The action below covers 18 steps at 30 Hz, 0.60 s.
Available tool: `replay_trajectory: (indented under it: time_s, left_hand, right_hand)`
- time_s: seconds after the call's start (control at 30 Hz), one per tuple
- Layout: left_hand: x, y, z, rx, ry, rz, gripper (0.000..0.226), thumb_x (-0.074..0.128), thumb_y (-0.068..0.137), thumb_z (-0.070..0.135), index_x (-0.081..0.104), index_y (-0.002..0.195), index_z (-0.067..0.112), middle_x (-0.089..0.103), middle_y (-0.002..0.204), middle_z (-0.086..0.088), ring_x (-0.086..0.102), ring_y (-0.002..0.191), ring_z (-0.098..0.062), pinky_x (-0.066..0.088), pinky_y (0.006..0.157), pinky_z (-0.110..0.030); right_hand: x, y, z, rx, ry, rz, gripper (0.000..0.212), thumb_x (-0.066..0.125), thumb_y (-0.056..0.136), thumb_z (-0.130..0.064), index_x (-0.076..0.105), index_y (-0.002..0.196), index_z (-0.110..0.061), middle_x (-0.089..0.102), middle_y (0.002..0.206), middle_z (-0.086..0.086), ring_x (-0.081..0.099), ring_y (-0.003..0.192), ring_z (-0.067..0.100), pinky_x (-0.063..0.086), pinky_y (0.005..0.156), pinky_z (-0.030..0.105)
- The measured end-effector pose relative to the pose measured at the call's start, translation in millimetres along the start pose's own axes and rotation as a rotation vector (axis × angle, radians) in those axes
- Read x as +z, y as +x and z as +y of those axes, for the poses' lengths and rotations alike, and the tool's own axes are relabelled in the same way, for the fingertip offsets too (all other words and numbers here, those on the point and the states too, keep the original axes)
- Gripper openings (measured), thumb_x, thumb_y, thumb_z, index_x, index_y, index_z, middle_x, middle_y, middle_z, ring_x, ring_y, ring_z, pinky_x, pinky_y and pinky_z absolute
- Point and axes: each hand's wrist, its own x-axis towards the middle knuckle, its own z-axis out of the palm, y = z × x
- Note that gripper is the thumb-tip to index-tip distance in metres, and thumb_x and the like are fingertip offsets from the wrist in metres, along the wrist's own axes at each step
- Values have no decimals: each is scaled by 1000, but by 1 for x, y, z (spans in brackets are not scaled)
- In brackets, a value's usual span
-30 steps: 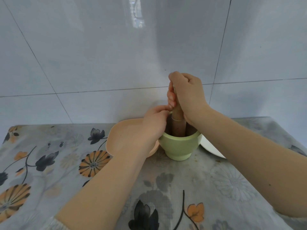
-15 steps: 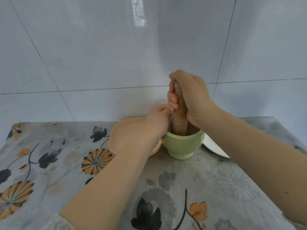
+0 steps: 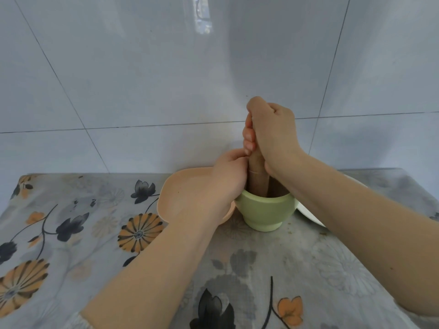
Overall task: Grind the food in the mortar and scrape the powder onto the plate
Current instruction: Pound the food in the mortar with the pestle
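A pale green mortar (image 3: pixel 264 213) stands on the flowered tablecloth near the wall. A wooden pestle (image 3: pixel 257 176) stands upright inside it, its lower end hidden by the mortar's wall. My right hand (image 3: pixel 273 129) is wrapped in a fist around the pestle's upper part. My left hand (image 3: pixel 228 176) grips the mortar's left rim. A peach-coloured plate (image 3: pixel 177 198) lies just left of the mortar, partly covered by my left hand. The food inside the mortar is not visible.
A white plate (image 3: pixel 308 213) shows its edge to the right of the mortar, mostly under my right forearm. A few crumbs (image 3: pixel 289 227) lie on the cloth beside it. The tiled wall (image 3: pixel 166 91) rises directly behind the table (image 3: pixel 71 233).
My right hand and the pestle have shifted slightly within the mortar, the fist a little higher than before. My left hand has stayed on the rim.
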Motion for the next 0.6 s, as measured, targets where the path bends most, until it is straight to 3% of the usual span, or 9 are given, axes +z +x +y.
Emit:
replay_trajectory:
  time_s: [0.17, 0.3, 0.4, 0.53, 0.6]
  left_hand:
    - [2, -2, 2, 11, 21, 15, 31, 40, 91, 4, 68, 102, 10, 66, 87, -9, 61, 85, -22, 50, 75, -27]
    - [1, -1, 2, 18, 38, 16, 29, 41, 90, 4, 68, 92, 14, 65, 77, -4, 61, 86, -23, 50, 77, -29]
    - [1, -3, 2, 37, 62, 20, 29, 44, 90, 5, 69, 100, 12, 67, 92, -9, 61, 92, -23, 49, 87, -34]
    - [1, -3, 1, 53, 59, 31, 31, 43, 91, 7, 69, 83, 21, 64, 82, 3, 57, 75, -7, 45, 68, -19]
    - [1, -4, 2, 51, 62, 35, 29, 43, 91, 7, 70, 93, 18, 63, 83, 2, 56, 77, -9, 44, 68, -21]
  right_hand:
    - [-3, 2, 2, 36, 17, 23, 10, 46, 74, -18, 46, 67, -11, 33, 46, 7, 31, 37, 19, 30, 42, 29]
    - [-4, 1, 1, 51, 29, 13, 12, 47, 76, -18, 44, 66, -12, 35, 46, 6, 32, 37, 19, 31, 42, 28]
    - [-9, 2, -3, 69, 62, 6, 22, 49, 77, -20, 42, 58, -11, 37, 42, 5, 33, 36, 19, 33, 43, 28]
    - [-19, 2, -11, 17, 80, -44, 26, 50, 77, -21, 43, 53, -12, 40, 39, 5, 35, 35, 20, 35, 43, 28]
    - [-22, 0, -10, -1, 60, -69, 28, 50, 79, -20, 43, 53, -12, 40, 39, 5, 35, 35, 21, 36, 43, 29]
